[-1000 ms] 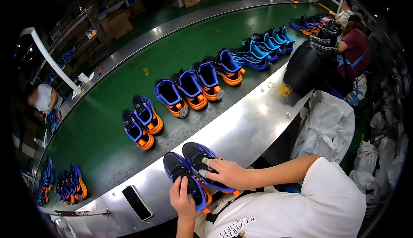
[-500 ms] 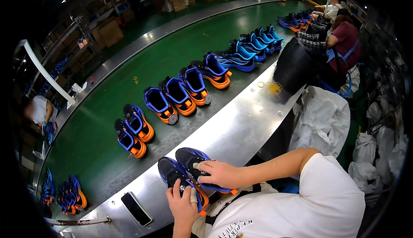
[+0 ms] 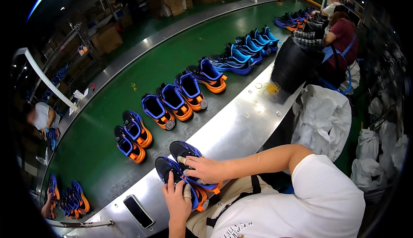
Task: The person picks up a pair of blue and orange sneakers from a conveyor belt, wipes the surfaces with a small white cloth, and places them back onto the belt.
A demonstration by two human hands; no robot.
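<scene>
Two blue and orange sports shoes lie side by side on the steel ledge in front of me. My left hand rests on the nearer left shoe, fingers spread along its side. My right hand lies across the right shoe, fingers curled over its top. Some of my fingers carry pale tape.
A green conveyor belt carries pairs of blue and orange shoes in a curving row. A black phone lies on the ledge at my left. Yellow rubber bands lie further along. Other workers sit at far right and far left. White bags stand at my right.
The shoes on the belt have drifted left and toward me. My hands stay on the same pair, with my left hand shifted slightly along the near shoe.
</scene>
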